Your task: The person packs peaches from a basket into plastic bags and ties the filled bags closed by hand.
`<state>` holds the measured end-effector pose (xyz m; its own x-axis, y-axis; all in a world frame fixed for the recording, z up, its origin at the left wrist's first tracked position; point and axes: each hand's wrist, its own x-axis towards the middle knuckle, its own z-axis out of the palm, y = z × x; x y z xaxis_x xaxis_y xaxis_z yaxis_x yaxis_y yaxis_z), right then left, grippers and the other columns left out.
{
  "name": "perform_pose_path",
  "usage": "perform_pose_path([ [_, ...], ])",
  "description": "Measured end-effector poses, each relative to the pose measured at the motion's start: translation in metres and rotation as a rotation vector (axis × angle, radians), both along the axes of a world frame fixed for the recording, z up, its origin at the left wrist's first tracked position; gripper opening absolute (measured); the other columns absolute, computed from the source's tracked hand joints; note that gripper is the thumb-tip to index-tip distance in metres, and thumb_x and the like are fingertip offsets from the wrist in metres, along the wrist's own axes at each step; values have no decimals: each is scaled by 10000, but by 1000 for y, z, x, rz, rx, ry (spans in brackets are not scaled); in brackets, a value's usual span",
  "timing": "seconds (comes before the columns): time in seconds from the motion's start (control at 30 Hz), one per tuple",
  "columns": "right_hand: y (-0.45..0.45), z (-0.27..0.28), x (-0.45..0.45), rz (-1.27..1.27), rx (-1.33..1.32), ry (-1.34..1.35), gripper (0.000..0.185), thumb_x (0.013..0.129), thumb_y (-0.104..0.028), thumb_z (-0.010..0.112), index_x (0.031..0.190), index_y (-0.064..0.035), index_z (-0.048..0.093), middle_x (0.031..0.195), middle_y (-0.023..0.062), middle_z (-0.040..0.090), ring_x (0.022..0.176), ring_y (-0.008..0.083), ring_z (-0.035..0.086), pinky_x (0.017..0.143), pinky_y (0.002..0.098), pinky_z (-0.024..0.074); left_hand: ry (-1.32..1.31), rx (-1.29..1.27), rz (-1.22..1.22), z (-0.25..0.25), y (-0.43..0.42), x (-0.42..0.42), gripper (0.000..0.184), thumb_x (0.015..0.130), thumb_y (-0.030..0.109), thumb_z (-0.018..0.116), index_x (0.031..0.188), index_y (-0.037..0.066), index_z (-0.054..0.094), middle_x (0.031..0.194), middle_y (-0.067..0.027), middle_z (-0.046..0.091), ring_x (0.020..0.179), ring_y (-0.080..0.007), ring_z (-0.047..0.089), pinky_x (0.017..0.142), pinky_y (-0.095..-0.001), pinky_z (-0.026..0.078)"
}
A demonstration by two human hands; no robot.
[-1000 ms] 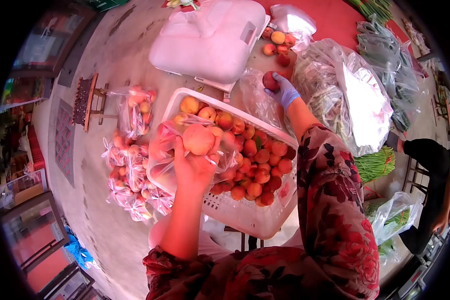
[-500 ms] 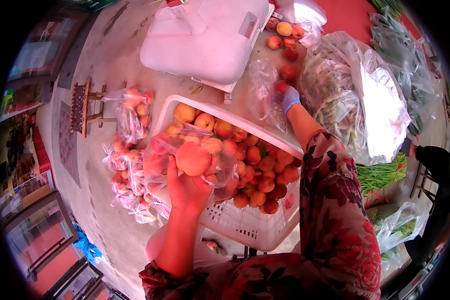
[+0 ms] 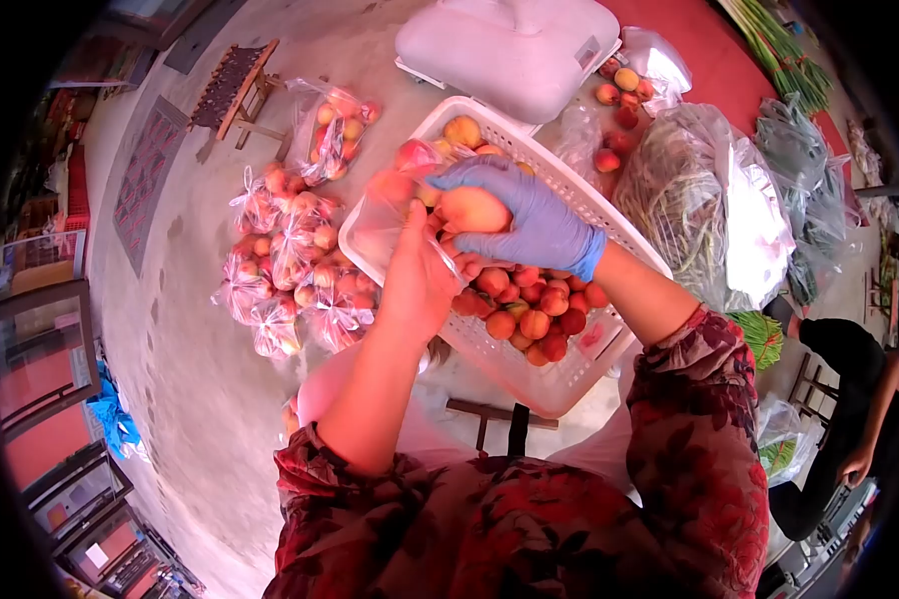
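A clear plastic bag [image 3: 382, 232] with peaches inside is gathered in my bare left hand [image 3: 425, 290], over the left part of a white crate. My right hand [image 3: 549, 228], in a blue glove, curls around a large yellow-orange peach [image 3: 476, 211] beside the bag's mouth. The fingers of both hands come close together there, and whether the peach lies inside the bag cannot be made out. Below the hands, many loose red-orange peaches [image 3: 534, 322] fill part of the perforated crate [image 3: 559, 394].
Several tied bags of peaches [image 3: 300, 255] sit on the floor to the left, near a small folding stool [image 3: 232, 90]. Beyond the crate are a pale plastic box [image 3: 509, 50], loose peaches [image 3: 609, 160] and a large bag of greens [image 3: 674, 190]. Another person's arm [image 3: 874, 419] shows at right.
My gloved right hand has come back from the loose peaches beyond the crate to the bag and now grips a peach. My left hand still holds the bag. The camera view has shifted.
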<state>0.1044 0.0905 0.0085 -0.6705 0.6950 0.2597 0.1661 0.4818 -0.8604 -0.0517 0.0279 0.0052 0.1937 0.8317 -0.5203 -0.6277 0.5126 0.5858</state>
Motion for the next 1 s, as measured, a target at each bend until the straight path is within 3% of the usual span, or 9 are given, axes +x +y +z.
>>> perform_pose_path([
  [0.07,2,0,4,-300,-434,356,463,795,-199,612,1182,-18,436,1089,87,516,997,193,525,870,303,440,122,1,26,4,-6,-37,453,908,471,312,988,70,506,852,-24,522,715,-117,479,619,-261,387],
  [0.13,7,-5,15,-322,-720,427,439,816,-205,572,1183,-12,428,1080,97,517,983,203,536,827,315,469,142,-31,127,9,-14,-58,471,903,490,310,836,70,512,582,36,373,501,-75,338,488,-223,264],
  [0.2,-2,-21,3,-172,-1018,569,415,839,-203,508,1191,-1,418,1071,104,519,964,218,549,720,323,510,80,-70,86,1,-21,-70,462,898,496,316,791,84,494,535,57,286,448,-68,248,462,-223,200],
  [0.27,-22,-37,-34,-206,-1103,378,405,826,-181,520,1190,-20,443,1095,112,512,963,220,549,693,357,516,74,-108,55,4,-23,-73,446,892,496,328,737,101,465,481,75,210,395,-66,179,436,-226,167],
  [0.5,-14,-141,-115,-462,-136,-449,556,672,-266,666,1133,-26,467,1046,168,545,955,298,526,797,408,439,-9,-87,36,9,-18,-85,414,895,468,340,716,110,447,481,65,219,395,-77,197,439,-230,190],
  [0.63,-33,-72,-90,-973,662,-715,534,650,-280,676,1092,-28,514,1064,180,543,1028,312,482,880,377,386,-78,-86,41,3,-14,-95,401,893,455,350,713,111,448,483,63,240,392,-80,205,442,-238,200],
  [0.8,10,-164,5,-980,-46,-594,281,769,-260,537,886,-9,585,802,139,594,767,271,565,769,385,448,-85,-84,0,8,-8,-101,396,880,458,383,704,109,445,495,59,255,403,-83,220,454,-240,209],
  [0.9,14,-99,2,-684,-857,654,239,808,-215,447,774,-9,563,669,101,561,613,216,544,633,356,466,-40,-44,-12,11,-2,-104,404,867,479,403,717,107,446,522,52,275,424,-81,237,472,-240,218],
  [1.0,2,-25,1,-714,-767,600,199,802,-172,430,696,-34,527,585,56,478,470,142,415,515,310,418,-32,119,-32,28,-5,-109,415,858,500,414,744,103,448,551,49,291,459,-78,257,496,-236,225],
])
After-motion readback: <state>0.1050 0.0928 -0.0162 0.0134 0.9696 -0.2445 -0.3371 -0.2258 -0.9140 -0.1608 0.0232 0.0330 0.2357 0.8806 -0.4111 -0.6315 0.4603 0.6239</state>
